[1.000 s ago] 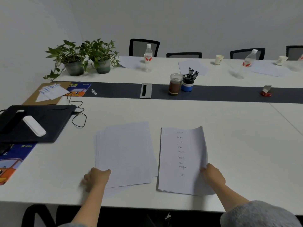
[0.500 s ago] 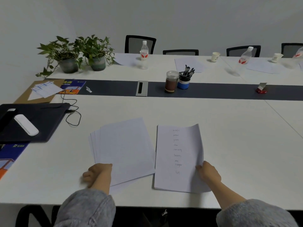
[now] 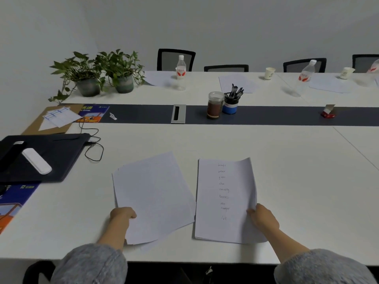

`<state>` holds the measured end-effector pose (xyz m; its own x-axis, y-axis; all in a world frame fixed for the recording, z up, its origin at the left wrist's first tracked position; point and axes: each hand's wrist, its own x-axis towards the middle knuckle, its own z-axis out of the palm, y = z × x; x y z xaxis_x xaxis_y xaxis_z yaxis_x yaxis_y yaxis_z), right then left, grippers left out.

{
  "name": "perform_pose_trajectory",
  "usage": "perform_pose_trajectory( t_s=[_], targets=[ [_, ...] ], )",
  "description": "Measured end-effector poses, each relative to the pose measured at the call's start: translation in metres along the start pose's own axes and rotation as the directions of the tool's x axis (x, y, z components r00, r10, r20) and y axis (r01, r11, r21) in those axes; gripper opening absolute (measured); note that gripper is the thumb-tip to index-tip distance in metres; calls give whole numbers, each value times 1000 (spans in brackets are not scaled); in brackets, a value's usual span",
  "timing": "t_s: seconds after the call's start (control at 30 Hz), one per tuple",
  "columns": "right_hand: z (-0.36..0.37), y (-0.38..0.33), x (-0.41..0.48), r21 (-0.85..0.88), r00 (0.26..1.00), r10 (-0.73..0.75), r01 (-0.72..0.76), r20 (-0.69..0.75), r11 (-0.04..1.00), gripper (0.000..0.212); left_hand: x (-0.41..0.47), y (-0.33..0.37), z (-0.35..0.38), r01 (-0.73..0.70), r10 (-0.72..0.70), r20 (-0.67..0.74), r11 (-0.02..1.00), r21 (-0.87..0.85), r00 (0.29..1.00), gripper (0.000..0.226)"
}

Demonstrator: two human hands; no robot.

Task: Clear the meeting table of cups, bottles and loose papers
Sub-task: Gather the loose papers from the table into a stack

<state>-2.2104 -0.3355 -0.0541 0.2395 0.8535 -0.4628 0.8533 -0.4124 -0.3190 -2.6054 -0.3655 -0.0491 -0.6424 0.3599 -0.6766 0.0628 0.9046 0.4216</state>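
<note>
Fingers of the left hand (image 3: pixel 122 215) curl over the near-left edge of the blank paper stack (image 3: pixel 153 193). The right hand (image 3: pixel 263 218) pinches the right edge of the handwritten stack (image 3: pixel 223 201). Both forearms reach forward in grey sleeves, and the stacks lie side by side on the white table (image 3: pixel 287 171). On the dark centre strip, a blue pen cup (image 3: pixel 230 106) holds pens, touching a jar (image 3: pixel 215 105) with brown contents. On the table's far side stand a bottle (image 3: pixel 181 72) and a paper cup (image 3: pixel 269 73).

- The long white meeting table (image 3: pixel 287 160) had a smooth, matt top
- The blank white paper stack (image 3: pixel 151 193) and the handwritten white paper stack (image 3: pixel 225 201) looked thin and matt
- The clear plastic bottle with a red label (image 3: pixel 181 72) was glossy
- The silver rectangular cable hatch (image 3: pixel 178 114) looked like brushed metal
- The grey sleeve (image 3: pixel 92 265) was fuzzy cloth
</note>
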Motion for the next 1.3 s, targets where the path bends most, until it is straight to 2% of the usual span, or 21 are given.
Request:
perform_pose_trajectory(
  t_s=[0.07,0.2,0.27,0.43,0.57,0.6,0.7,0.8,0.83,0.93,0.97,1.03,1.17,1.3],
  targets=[
    [0,0,0,7,1000,-3,3,4,1000,28,-1,-1,6,-10,10,-44,1000,-11,999,36],
    [-1,0,-1,21,1000,-4,3,7,1000,25,-11,11,20,-50,50,-5,985,-167,999,38],
    [-1,0,-2,8,1000,-3,2,5,1000,22,-20,15,27,-35,37,9,986,-160,999,43],
    [1,1,-1,23,1000,3,-3,4,1000,29,-30,10,47,-71,69,-178,997,-7,982,64],
    [0,2,0,26,1000,11,-11,4,1000,30,-24,11,44,-33,29,-147,999,-20,989,83],
    [1,2,0,22,1000,12,-12,1,1000,30,-21,11,44,-29,30,-145,1000,6,989,81],
    [2,1,2,26,1000,6,-6,4,1000,31,-10,12,40,-47,58,-137,995,83,989,57],
    [1,1,2,27,1000,11,-11,-1,1000,30,-2,13,28,-34,35,-9,998,57,999,41],
    [2,2,2,22,1000,11,-11,-4,1000,30,-1,13,24,-25,25,29,1000,15,999,37],
    [2,2,2,8,1000,7,-7,-10,1000,30,-6,12,8,-71,101,87,953,-294,991,23],
    [2,2,2,6,1000,6,-6,-10,1000,30,-9,11,1,-70,128,148,935,-347,981,16],
    [1,2,1,11,1000,5,-5,-8,1000,30,-13,12,-15,-50,156,282,935,-351,947,8],
    [1,4,1,30,1000,-4,4,5,1000,31,-15,12,-54,-170,264,234,919,-356,936,26],
    [-1,5,2,51,1000,-8,6,20,999,32,-34,8,-62,-265,450,180,754,-601,875,33]
  ],
)
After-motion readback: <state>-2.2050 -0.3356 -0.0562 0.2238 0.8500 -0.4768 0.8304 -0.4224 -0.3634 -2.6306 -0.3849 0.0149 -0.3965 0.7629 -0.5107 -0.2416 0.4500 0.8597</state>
